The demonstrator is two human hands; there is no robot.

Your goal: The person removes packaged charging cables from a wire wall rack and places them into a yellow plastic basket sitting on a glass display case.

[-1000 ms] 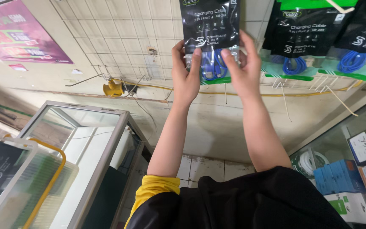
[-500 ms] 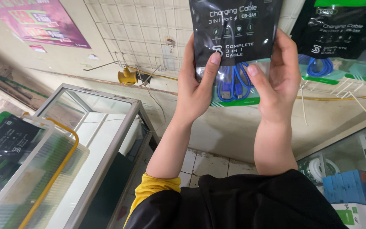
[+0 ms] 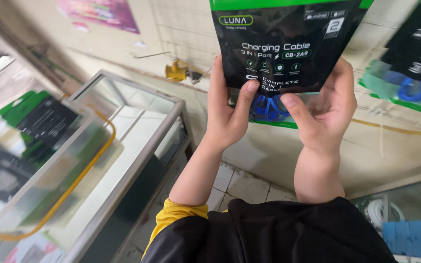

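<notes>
I hold one cable pouch (image 3: 283, 44), black with a green top strip, up in front of me against the far wall. Both my hands grip it by its lower edge: my left hand (image 3: 227, 112) clasps the left side with the thumb pressed on the front, and my right hand (image 3: 325, 109) clasps the right side, thumb on the front too. Through the clear window at the bottom of the pouch I see one coiled blue cable (image 3: 266, 107), between my two thumbs.

One more pouch of the same kind (image 3: 408, 58) hangs on the wall just to the right, blurred, with its own blue coil. A white wire grid (image 3: 186, 29) covers the wall behind my hands, and one pink poster (image 3: 101, 12) is stuck further left. One yellow fitting (image 3: 176, 70) sits on the wall left of my left hand.

Below and left stands a glass display case (image 3: 137, 122) with a metal frame; its near corner lies close to my left forearm. A clear bin with a yellow rim (image 3: 49, 170) rests at the near left, holding black and green packets. The tiled floor (image 3: 239, 182) shows between the case and my arms. At the near right lie blue boxes (image 3: 412, 238).
</notes>
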